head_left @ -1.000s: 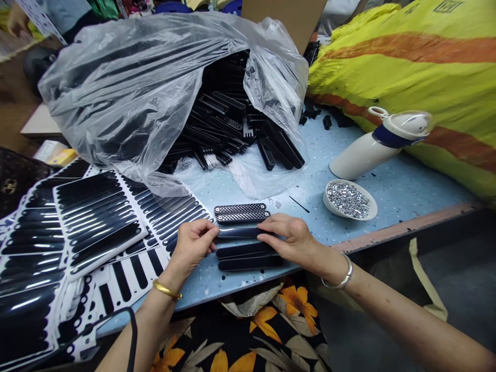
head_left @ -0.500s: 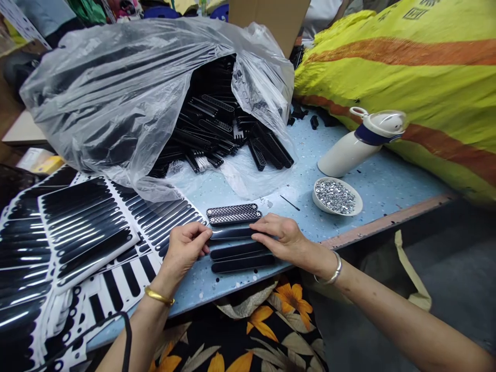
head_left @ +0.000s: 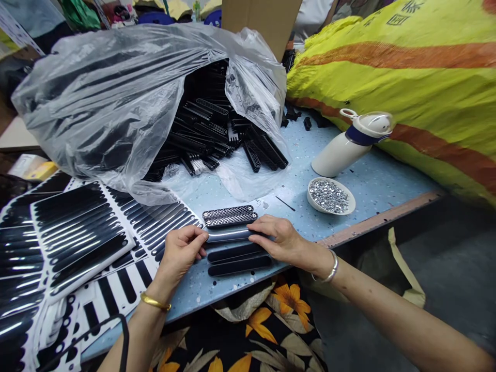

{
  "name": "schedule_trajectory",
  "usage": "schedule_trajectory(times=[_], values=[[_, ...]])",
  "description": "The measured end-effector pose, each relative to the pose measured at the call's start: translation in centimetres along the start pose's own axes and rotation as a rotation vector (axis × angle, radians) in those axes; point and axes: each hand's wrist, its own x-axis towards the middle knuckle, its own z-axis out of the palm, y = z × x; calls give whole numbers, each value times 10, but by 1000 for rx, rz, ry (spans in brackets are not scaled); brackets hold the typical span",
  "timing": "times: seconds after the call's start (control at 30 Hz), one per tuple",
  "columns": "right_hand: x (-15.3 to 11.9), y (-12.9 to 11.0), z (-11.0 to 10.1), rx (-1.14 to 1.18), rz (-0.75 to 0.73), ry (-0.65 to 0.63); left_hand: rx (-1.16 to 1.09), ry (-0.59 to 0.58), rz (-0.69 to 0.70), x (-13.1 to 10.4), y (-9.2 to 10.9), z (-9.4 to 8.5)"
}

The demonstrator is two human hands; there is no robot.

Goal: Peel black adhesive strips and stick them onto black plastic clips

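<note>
camera view has swung a bit since the earlier frames, so the bowl (head_left: 352, 201) and bottle (head_left: 339, 155) sit further left in frame; both hands and the shiny dark strip (head_left: 228, 236) keep about the same spot on the worktop (head_left: 196, 281). strip lies between the hands, long axis running side to side, roughly in line from one set of fingers to the other. left hand (head_left: 180, 253) has its fingers pinched nearly closed on the left end. right hand (head_left: 281, 238) has fingers a little apart, thumb on the near edge and fingertips on the far edge, gripping the right end. neither hand is nearer, each is at its own end. two patterned pieces (head_left: 230, 217) lie just beyond the strip, close to parallel; two plain dark pieces (head_left: 239, 264) lie just on the near side, the far one angled slightly off. can't tell if the strip rests on something underneath or is lifted. judging by the layout, alignment turns on keeping the strip's length parallel to that patterned pair.
</note>
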Motion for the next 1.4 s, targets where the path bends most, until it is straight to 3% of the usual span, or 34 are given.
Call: schedule_trajectory(times=[0.13,0.4,0.6,0.9,1.03,1.2,1.4], values=[[1,-1,-3,17,21,11,7,-4,3,0,0,0],[-18,5,-24,-39,200,232,25,-19,20,0,-2,-2],[-16,1,-2,66,314,261,0,-22,32,0,-2,-1],[-2,12,13,77,420,128,-17,-52,69,3,-6,-1],[1,13,14,17,394,116,59,-71,90,4,-10,-2],[9,-2,12,-62,336,59,144,-73,159,5,-9,-1],[23,-13,14,-400,437,-97,374,5,315,7,-5,10]])
